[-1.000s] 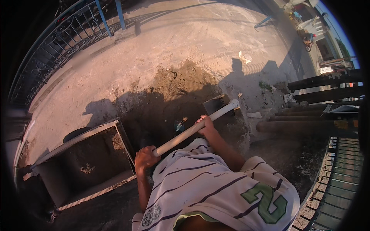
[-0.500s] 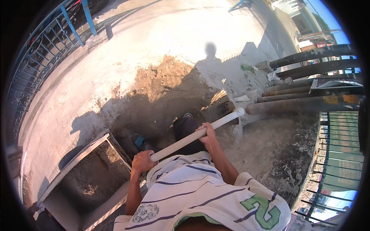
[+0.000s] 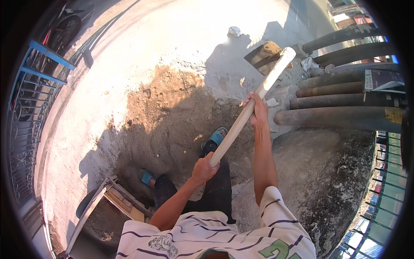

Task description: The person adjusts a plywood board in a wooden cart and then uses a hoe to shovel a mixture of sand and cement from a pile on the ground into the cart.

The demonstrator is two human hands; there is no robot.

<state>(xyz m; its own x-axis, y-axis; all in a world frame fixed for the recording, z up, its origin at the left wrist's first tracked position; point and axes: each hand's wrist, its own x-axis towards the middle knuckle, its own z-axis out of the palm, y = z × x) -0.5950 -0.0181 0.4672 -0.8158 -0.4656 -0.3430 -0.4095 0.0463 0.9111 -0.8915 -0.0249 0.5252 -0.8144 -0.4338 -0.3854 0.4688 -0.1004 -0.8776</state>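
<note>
My left hand [image 3: 204, 169] is closed on the lower end of a long, pale tool handle [image 3: 236, 133]. My right hand [image 3: 258, 111] grips that same handle higher up. At the far end, a broad metal blade [image 3: 256, 58] is raised forward, over the pale ground. A mound of sandy soil [image 3: 161, 108], partly in shadow, lies below and left of the handle. My teal slippers [image 3: 217, 136] are on that soil, with dark trousers above them.
A sand-holding box with a wooden rim [image 3: 92, 209] sits at lower left. A blue railing [image 3: 30, 73] runs along the left, a motorcycle [image 3: 64, 28] behind it. Several large dark pipes [image 3: 332, 114] reach in from the right. A barred fence [image 3: 386, 185] stands at lower right.
Both my hands have swung the tool upward and forward, so the blade is higher and farther out. My arms are more extended, and the box now appears lower in view.
</note>
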